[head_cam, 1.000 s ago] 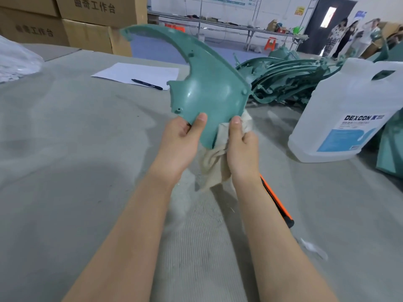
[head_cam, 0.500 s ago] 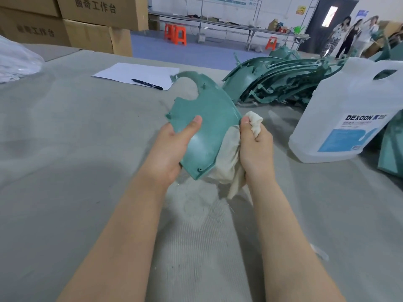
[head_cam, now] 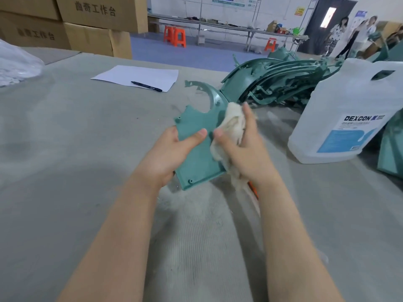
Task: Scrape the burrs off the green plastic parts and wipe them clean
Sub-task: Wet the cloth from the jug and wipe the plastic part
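A curved green plastic part [head_cam: 199,149] is held low over the grey table, tilted nearly flat with its hooked end pointing away from me. My left hand [head_cam: 172,152] grips its left edge, thumb lying across the top face. My right hand [head_cam: 244,147] holds a crumpled off-white rag [head_cam: 232,125] against the part's right edge. Just below my right wrist, an orange-handled tool [head_cam: 254,189] peeks out on the table, mostly hidden by the arm.
A pile of green plastic parts [head_cam: 283,83] lies at the back right. A large white DEXCON jug [head_cam: 349,114] stands at the right. A sheet of paper [head_cam: 137,76] with a pen [head_cam: 146,86] lies further back. Cardboard boxes [head_cam: 87,25] are stacked at the back left. People stand far right.
The green part has come down from upright to nearly flat above the table. My right hand with the rag has slid forward along the part's right edge.
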The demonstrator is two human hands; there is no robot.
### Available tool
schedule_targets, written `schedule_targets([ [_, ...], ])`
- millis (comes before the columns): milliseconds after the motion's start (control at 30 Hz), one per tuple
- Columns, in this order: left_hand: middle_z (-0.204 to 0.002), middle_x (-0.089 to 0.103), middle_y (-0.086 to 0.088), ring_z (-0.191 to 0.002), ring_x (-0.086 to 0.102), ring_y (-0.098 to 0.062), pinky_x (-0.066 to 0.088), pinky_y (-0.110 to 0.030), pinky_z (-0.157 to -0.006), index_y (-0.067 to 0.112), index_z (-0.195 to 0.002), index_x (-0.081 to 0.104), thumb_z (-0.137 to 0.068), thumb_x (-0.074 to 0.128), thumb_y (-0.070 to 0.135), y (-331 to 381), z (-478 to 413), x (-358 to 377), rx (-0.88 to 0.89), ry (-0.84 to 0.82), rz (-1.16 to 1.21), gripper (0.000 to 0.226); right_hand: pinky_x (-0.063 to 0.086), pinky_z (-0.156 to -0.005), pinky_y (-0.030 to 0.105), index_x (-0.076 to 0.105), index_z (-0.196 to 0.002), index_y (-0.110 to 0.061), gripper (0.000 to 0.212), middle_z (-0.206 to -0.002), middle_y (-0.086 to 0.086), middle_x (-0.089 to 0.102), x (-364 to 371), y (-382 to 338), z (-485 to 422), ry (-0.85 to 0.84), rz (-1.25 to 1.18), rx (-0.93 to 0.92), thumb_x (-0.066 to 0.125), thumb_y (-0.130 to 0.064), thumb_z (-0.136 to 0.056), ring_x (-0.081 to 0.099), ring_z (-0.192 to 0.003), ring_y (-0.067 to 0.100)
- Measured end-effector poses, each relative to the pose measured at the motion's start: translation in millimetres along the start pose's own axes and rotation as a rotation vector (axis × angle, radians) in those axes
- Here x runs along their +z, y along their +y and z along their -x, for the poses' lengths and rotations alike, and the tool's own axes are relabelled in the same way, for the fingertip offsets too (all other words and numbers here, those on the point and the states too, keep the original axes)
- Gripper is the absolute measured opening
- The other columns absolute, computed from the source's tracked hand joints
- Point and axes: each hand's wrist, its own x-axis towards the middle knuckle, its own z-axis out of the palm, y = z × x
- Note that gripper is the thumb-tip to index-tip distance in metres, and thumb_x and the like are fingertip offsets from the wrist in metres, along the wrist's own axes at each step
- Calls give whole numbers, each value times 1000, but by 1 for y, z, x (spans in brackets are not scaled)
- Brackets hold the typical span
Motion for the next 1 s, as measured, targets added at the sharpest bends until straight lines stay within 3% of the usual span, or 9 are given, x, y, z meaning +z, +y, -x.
schedule_targets([
  [67,-87,75,3,-77,72,-12,56,-24,-65,19,-95,69,-93,57,15,1,1,-4,-5,-31,-6,13,41,-102,30,35,-145,-22,63,-133,-5,55,8,-1,-2,9,142,-43,65,-33,-90,53,-118,9],
  [167,-89,75,2,-77,71,-12,56,-23,-65,16,-99,68,-92,57,16,2,4,-4,-33,-112,30,14,41,-68,19,57,-91,-21,12,-82,-13,59,2,-1,-9,254,123,-53,58,-32,-96,54,-75,6],
  [267,-88,75,4,-77,71,-11,55,-21,-64,15,-100,68,-93,56,16,1,6,5,-38,-164,-38,14,37,-61,24,47,-67,-22,35,-69,-7,55,-4,3,-10,328,115,-32,48,-32,-101,47,-64,9],
  [433,-97,74,0,-87,71,-13,58,-27,-70,14,-102,71,-88,54,39,9,4,0,-152,-208,271,33,46,-76,38,54,-75,-18,29,-81,4,62,-2,3,-9,424,-53,124,46,-29,-101,55,-77,19],
  [533,-112,69,-1,-107,64,-17,55,-35,-88,20,-113,68,-83,49,60,15,6,-1,-90,-284,430,54,54,-83,34,60,-99,-13,12,-95,6,67,-9,2,-10,494,-481,278,51,-21,-100,65,-89,18],
  [667,-115,69,4,-106,65,-11,52,-24,-85,24,-118,57,-82,57,46,5,5,32,17,-162,304,43,59,-83,37,62,-103,-5,9,-96,12,72,1,-3,-9,400,-813,313,57,-6,-96,71,-88,24],
  [833,-112,70,-5,-100,69,-17,55,-29,-84,9,-123,59,-96,55,16,-3,-5,28,8,238,510,29,54,-83,49,62,-89,-1,12,-92,21,69,29,-4,-7,272,-384,104,59,-11,-95,67,-88,35],
  [933,-109,72,-2,-95,70,-14,56,-28,-79,11,-118,61,-96,55,13,-2,-5,22,17,200,551,23,44,-66,32,55,-73,-22,25,-72,-3,59,30,-1,-9,317,-214,46,55,-25,-97,56,-69,12],
  [1000,-112,71,-2,-100,68,-15,55,-30,-86,12,-119,60,-95,56,13,-1,-3,24,22,165,493,25,48,-72,34,57,-75,-23,25,-79,-1,64,24,5,-11,375,-224,81,52,-29,-99,60,-76,15],
])
